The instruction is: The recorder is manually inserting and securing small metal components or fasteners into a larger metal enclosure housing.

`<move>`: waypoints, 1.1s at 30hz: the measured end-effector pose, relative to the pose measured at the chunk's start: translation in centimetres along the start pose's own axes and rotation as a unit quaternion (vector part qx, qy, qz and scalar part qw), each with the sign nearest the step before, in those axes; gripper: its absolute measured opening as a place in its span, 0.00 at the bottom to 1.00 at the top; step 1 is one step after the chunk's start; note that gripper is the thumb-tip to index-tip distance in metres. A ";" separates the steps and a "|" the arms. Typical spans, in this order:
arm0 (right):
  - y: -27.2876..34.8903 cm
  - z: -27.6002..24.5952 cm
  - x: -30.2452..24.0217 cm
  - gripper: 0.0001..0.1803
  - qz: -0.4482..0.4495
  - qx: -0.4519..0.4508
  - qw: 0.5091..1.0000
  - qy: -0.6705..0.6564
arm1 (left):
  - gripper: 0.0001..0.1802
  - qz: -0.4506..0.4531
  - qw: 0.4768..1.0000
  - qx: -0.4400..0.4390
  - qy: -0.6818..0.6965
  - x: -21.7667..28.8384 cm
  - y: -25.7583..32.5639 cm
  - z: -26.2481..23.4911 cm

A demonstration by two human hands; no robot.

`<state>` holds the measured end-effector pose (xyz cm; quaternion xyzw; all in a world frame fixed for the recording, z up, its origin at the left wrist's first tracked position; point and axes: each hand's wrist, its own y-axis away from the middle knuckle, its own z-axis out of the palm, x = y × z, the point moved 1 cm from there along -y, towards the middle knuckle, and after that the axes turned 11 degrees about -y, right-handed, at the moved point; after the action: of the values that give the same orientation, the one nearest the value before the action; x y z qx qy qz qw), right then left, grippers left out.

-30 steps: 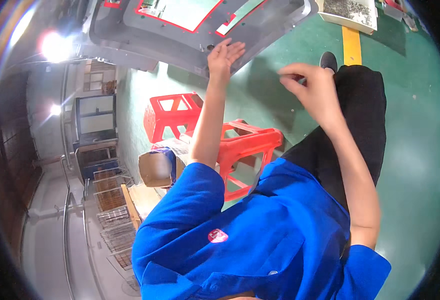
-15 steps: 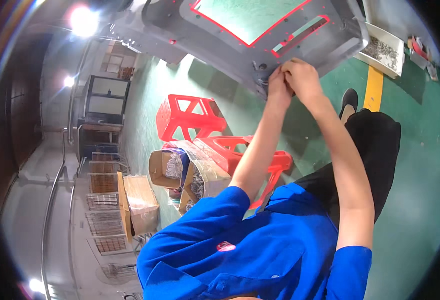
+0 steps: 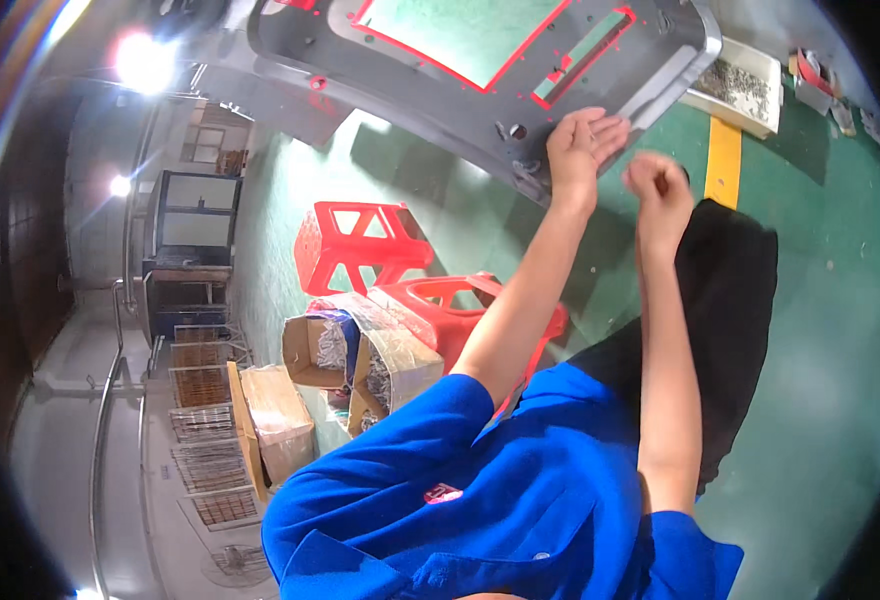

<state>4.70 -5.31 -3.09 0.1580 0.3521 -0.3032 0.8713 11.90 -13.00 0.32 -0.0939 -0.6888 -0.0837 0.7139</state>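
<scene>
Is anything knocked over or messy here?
Yes. One red stool lies tipped on its side on the green floor. Beside it, open cardboard boxes sit crowded together, their flaps loose. The grey panel looks fine.

My view swings between the frames, so the grey panel (image 3: 480, 75) with its red-edged openings now fills more of the top and sits further right than a second ago. My left hand (image 3: 582, 148) stays flat against the panel's lower edge, but it lies closer to the corner than at the start. My right hand (image 3: 660, 185), which half a second ago is pressed together with the left at the panel, now hangs apart from it, curled into a loose fist just beside and below the edge.
</scene>
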 end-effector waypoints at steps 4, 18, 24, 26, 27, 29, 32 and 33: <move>1.1 -0.9 3.9 0.06 0.060 0.089 0.983 -0.148 | 0.18 0.061 0.997 0.008 -0.045 0.0 0.5 1.4; 3.2 1.4 7.2 0.07 0.087 0.045 0.994 -0.052 | 0.17 -0.024 0.998 0.050 -0.039 0.6 0.2 -2.3; 3.4 2.4 9.1 0.06 0.094 0.017 0.995 -0.030 | 0.17 -0.040 0.997 0.046 -0.038 1.2 -0.3 -5.3; 3.4 3.0 9.6 0.06 0.105 0.020 0.994 -0.030 | 0.17 -0.041 0.997 0.052 -0.038 1.4 -0.5 -6.2; 3.3 3.1 9.7 0.05 0.103 0.020 0.994 -0.033 | 0.17 -0.042 0.997 0.056 -0.038 1.4 -0.5 -6.4; 2.8 3.7 9.9 0.05 0.094 0.020 0.995 -0.041 | 0.17 -0.039 0.997 0.060 -0.036 1.5 -0.8 -6.9; 1.8 4.9 10.3 0.06 0.064 0.001 0.998 0.010 | 0.18 -0.033 0.997 0.063 -0.019 0.9 -1.3 -8.0; 1.7 5.0 10.2 0.06 0.057 -0.008 0.997 0.043 | 0.17 -0.035 0.997 0.066 -0.018 0.7 -1.3 -8.1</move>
<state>14.14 -10.73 -6.73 0.1843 0.3823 -0.2430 0.8723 19.43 -16.24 0.78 -0.0238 -0.7083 -0.0614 0.7029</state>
